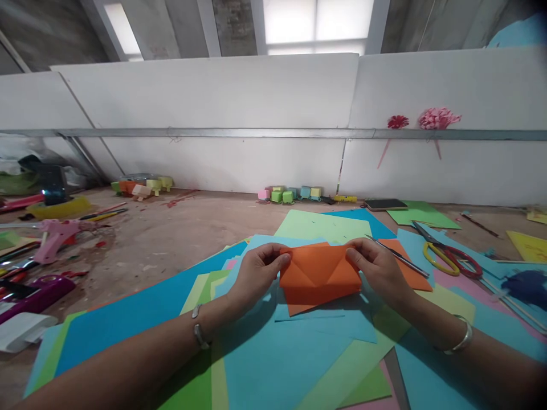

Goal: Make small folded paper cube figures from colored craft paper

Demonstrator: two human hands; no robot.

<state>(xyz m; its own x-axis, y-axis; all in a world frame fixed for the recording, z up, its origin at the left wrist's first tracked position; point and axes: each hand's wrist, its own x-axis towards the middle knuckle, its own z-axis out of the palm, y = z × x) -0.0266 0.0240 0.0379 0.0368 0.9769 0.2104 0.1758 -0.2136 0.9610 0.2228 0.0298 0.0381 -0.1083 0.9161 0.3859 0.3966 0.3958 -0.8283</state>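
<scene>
A creased sheet of orange paper [322, 279] is held up between my two hands, above a spread of coloured paper. My left hand [261, 270] pinches its upper left corner between thumb and fingers. At the upper right corner my right hand [378, 267] pinches it the same way. Crease lines show across its face, and its lower edge slants. Blue sheets [282, 364] lie under it. Just right of my right hand, a slim pen-like tool [405, 261] rests on another orange piece [397, 256].
Scissors [455, 256] with red and yellow handles lie to the right. A pink glue gun [57, 233], yellow tape roll [60, 208] and purple tool [38, 296] crowd the left. Small folded paper blocks [282, 195] and a dark phone [387, 204] sit near the white wall.
</scene>
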